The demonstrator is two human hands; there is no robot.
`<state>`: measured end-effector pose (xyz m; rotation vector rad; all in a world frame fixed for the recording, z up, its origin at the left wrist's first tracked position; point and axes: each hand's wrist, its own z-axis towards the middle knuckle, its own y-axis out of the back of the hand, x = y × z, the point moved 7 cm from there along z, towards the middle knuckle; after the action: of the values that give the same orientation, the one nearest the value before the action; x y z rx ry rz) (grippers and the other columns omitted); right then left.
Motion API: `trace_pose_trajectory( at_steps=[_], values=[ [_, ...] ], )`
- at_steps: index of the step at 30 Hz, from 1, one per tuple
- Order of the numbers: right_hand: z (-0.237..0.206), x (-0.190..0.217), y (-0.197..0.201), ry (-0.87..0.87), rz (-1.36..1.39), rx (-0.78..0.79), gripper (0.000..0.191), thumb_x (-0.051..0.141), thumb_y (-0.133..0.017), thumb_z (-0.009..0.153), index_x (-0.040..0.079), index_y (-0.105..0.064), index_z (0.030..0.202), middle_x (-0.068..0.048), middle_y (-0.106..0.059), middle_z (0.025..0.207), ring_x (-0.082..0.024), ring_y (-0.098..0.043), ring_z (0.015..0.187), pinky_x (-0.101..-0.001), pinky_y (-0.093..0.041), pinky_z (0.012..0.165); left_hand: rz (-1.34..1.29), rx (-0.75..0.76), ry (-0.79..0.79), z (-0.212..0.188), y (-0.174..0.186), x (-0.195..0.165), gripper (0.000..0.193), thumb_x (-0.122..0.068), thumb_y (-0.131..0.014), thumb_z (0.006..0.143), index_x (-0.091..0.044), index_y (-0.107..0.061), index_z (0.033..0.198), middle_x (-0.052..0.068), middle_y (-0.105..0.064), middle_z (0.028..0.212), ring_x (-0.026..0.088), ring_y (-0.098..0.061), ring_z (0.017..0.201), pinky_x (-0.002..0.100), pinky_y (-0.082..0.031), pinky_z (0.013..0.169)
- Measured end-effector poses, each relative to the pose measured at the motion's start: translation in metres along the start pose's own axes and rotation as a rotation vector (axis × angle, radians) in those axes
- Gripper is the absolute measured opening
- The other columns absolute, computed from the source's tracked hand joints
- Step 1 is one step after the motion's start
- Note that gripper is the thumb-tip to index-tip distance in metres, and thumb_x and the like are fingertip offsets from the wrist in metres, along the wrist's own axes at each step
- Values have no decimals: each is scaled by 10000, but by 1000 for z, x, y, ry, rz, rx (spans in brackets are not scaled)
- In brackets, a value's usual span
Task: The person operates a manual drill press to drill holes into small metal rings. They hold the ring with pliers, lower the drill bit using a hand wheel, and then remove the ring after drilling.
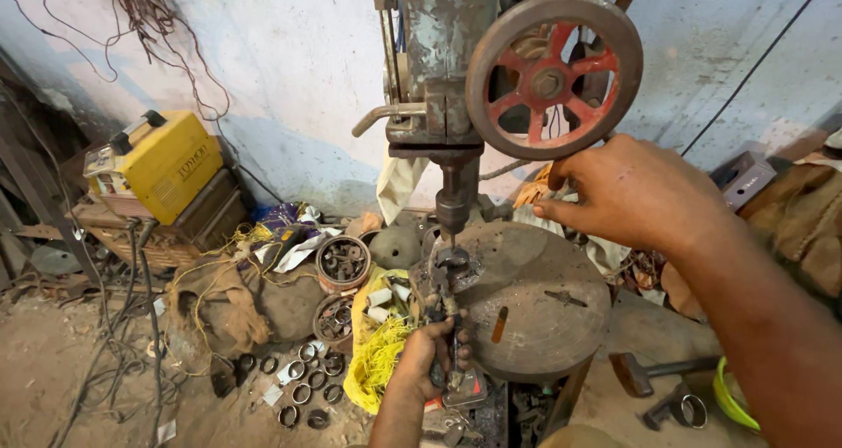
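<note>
A cluttered workshop corner with a stained blue-white wall (289, 53) and a dirt floor (53, 369) surrounds an old drill press (443, 71). Its round metal table (535, 312) sits under the chuck and bit (456, 207).

The right hand (631, 194) is closed on the lower rim of the red-spoked feed wheel (553, 75), fingers curled around it. The left hand (430, 356) is clamped on the handles of a pair of pliers (445, 312), which run up to a small round metal part (453, 262) lying at the near-left edge of the table, directly beneath the bit. The hands are well apart, one high, one low.

To drill well here, I judge the pliers grip must stay firm so the part cannot spin, with the wheel fed slowly and evenly and the part centred under the bit.

Room is tight. The part sits close to the table's edge, so there is little support on the left. Just beside that edge are tins of scrap parts (342, 264), yellow wire (381, 352) and loose metal rings (303, 382) on the floor. A yellow welding machine (162, 163) stands well apart at the left, and a hammer (653, 369) lies below the table to the right. The right forearm has open space along the table's right side.
</note>
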<state>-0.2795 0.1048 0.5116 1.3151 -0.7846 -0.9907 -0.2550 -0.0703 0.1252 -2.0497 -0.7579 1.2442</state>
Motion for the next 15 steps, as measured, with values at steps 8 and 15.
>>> trace_pose_trajectory(
  at_steps=[8,15],
  values=[
    [2,-2,-4,-12,-20,23,417,539,-675,833,216,-778,1077,-106,-770,904,-314,-744,894,-487,-605,785,28,-65,-20,-4,0,-2,338,-199,-428,1007,-93,-596,1280,36,-589,803,181,-539,672,311,-449,583],
    [1,-1,-2,-3,-7,3,419,536,-688,820,209,-788,1062,-116,-771,888,-323,-739,887,-495,-598,788,-6,-3,-6,-9,-9,-3,315,-206,-426,1011,-92,-569,1267,32,-574,811,179,-528,678,314,-454,600]
  ],
)
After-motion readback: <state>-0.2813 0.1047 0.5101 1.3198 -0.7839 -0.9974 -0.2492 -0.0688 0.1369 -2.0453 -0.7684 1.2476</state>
